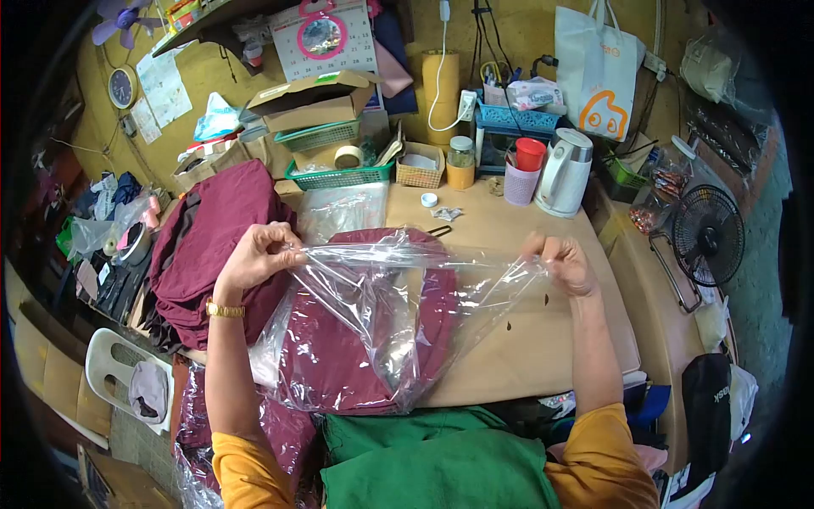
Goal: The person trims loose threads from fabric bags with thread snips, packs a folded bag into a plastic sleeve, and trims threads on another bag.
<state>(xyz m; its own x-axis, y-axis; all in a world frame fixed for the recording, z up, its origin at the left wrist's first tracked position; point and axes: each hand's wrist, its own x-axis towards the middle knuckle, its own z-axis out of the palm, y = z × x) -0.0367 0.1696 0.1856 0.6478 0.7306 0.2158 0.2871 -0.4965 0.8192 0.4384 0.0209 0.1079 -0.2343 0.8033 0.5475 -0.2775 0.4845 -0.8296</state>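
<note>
A clear plastic bag (500, 297) is stretched between my two hands, its top edge pulled taut from side to side. My left hand (264, 254), with a gold watch at the wrist, pinches the edge's left end. At the right end, the fingers of my right hand (561, 259) are closed on the same edge. Under and partly inside the plastic lies a folded maroon cloth item (322, 360) on the table; glare on the film hides some of it. A pile of maroon cloth pieces (222, 225) lies beside my left forearm.
A white kettle (566, 174), a red cup (531, 154) and a jar (460, 163) stand at the table's back. Green baskets (339, 176) sit back left, and a black fan (708, 236) is at right. Flat clear plastic (339, 210) lies behind the bag. Green cloth (432, 462) covers my lap.
</note>
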